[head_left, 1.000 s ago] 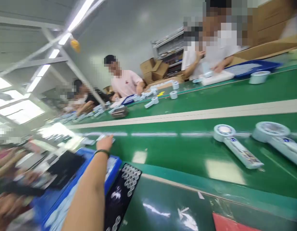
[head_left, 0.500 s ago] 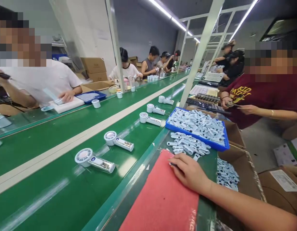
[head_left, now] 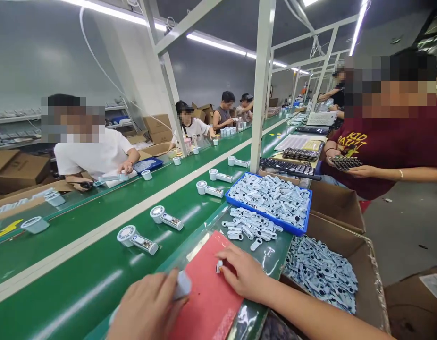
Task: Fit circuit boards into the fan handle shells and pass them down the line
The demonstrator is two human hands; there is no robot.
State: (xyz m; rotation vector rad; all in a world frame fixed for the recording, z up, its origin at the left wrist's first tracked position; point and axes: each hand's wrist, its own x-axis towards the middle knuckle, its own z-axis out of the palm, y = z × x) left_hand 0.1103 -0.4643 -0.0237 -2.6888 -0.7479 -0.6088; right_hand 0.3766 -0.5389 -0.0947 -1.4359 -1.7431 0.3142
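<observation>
The pale piece [head_left: 183, 284] is gripped by the left hand [head_left: 147, 302], with its tip over the left edge of the red mat [head_left: 209, 307]; the small part [head_left: 219, 266] is pinched between the thumb and a finger of the right hand [head_left: 243, 274], nearer the mat's right edge; bare mat is seen between the two, so they are apart; the small part lies to the right of the pale piece and a bit farther off; the pale piece seems to slant from lower left to upper right, but it is blurred and partly hidden, so this cannot be told for sure; the small part looks tipped up on end; the heap [head_left: 252, 224] past the mat's far edge is nearer the right hand.
</observation>
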